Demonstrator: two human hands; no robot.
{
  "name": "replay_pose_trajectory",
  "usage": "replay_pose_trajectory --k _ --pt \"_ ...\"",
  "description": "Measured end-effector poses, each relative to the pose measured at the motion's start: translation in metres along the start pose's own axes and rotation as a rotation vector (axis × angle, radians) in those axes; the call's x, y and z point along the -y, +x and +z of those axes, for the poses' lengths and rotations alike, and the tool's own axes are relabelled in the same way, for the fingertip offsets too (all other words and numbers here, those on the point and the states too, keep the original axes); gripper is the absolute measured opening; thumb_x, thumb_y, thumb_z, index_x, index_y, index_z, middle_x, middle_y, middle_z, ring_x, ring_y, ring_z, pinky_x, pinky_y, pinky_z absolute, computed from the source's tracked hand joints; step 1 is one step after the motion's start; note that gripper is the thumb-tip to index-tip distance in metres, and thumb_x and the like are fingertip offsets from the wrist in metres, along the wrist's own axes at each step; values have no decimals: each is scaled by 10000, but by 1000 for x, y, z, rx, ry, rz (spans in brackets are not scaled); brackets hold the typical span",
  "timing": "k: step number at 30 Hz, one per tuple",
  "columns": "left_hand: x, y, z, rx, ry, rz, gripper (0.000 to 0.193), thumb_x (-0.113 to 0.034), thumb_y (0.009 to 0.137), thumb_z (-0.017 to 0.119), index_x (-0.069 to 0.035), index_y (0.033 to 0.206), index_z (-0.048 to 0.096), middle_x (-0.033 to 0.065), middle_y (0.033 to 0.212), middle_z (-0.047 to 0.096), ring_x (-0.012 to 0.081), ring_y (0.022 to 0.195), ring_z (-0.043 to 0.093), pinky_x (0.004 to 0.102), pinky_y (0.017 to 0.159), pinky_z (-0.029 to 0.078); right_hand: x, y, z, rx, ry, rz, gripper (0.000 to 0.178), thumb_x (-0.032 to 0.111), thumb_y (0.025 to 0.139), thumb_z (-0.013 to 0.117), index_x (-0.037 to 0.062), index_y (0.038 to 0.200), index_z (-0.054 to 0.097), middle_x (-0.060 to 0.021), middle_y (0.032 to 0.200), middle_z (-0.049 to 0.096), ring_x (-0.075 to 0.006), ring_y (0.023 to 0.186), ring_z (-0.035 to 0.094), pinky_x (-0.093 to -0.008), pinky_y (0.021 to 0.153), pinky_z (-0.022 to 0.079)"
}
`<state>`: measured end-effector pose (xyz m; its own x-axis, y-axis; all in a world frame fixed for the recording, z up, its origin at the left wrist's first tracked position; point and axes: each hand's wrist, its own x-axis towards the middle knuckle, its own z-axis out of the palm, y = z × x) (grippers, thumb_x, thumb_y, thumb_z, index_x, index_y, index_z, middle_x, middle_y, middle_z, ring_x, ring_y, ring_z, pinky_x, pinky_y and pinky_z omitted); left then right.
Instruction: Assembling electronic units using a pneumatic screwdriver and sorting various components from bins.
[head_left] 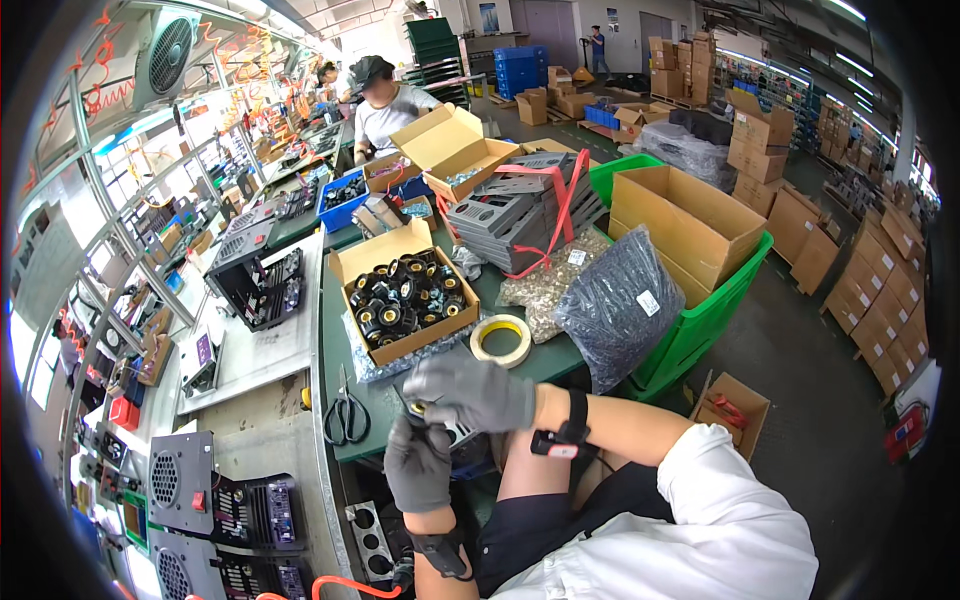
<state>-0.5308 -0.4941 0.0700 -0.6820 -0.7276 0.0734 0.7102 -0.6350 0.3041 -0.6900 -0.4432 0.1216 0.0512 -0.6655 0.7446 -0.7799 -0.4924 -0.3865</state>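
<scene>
Both of my hands wear grey gloves and meet in front of me at the near edge of the green table. My right hand [472,392] is closed, with its fingertips on a small round black part with a brass-coloured centre [418,408]. Just below it, my left hand [418,468] is closed too; the fingers hide what it grips. A light metal plate with slots [461,433] shows partly beneath my right hand. An open cardboard box [425,333] full of similar black round parts stands just beyond my hands.
Black-handled scissors [346,418] lie left of my hands, and a tape roll [500,341] lies beyond them. Bagged parts [620,305], stacked grey panels [515,215] and a green crate [700,325] stand to the right. Black metal housings [225,500] line the bench at left.
</scene>
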Motion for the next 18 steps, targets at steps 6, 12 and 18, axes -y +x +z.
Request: replay_pose_trajectory --k 6,12,18 --pt "4 14 -7 -15 111 131 262 -181 957 515 36 1102 538 117 1056 601 179 906 578 260 744 537 -16 1 16 121 99 80 366 240 826 667 72 1135 565 -148 1063 553 -300 962 585 -355 848 483" --pt "4 15 1 -29 819 492 214 36 898 474 40 1101 545 112 1046 622 189 938 596 258 830 475 -35 0 16 -32 110 474 391 203 821 675 49 1162 560 -138 1049 590 -243 923 606 -341 811 490" --pt "4 18 -19 2 26 120 244 -163 971 470 21 1118 536 114 1105 587 187 976 563 257 788 513 -23 7 16 39 226 457 416 194 767 733 42 1128 592 -86 1006 619 -159 710 560 -282 659 479"
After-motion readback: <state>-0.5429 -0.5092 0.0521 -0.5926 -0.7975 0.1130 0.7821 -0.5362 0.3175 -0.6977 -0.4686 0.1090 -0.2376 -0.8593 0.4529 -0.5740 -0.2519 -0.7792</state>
